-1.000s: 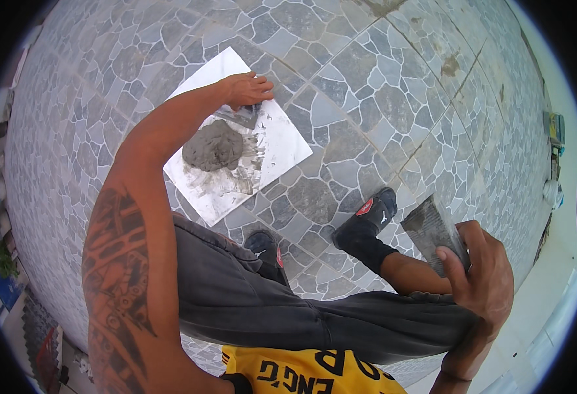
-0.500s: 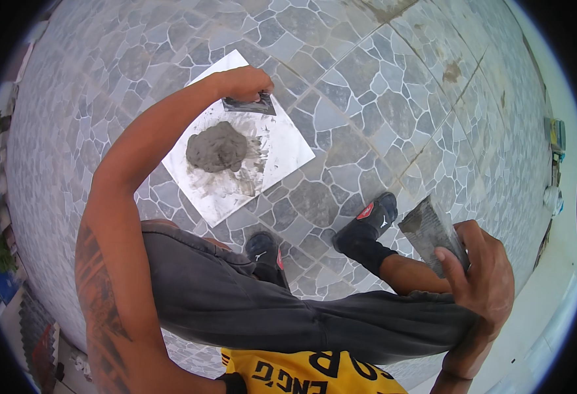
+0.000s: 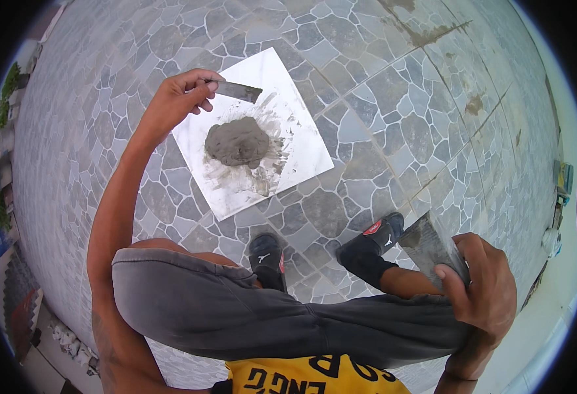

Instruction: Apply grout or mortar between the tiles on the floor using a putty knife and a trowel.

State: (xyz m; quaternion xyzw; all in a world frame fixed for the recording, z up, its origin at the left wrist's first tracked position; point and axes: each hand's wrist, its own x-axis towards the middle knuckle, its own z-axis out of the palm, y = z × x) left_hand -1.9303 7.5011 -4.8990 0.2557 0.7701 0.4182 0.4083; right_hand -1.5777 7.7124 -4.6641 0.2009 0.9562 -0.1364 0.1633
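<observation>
Left hand [image 3: 178, 98] pinches dark scraper [image 3: 239, 90], 12 o'clock from mortar heap [image 3: 237, 142] — right hand [image 3: 489, 285] pinches grey scraper [image 3: 433, 248], 4 o'clock.

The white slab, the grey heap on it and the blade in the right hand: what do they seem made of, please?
The slab looks like glazed ceramic or polished stone: smooth white with faint grey veins. The heap seems to be wet mortar or cement paste, matt and lumpy with smears around it. The blade may be metal or plastic; grey residue masks its finish.
</observation>
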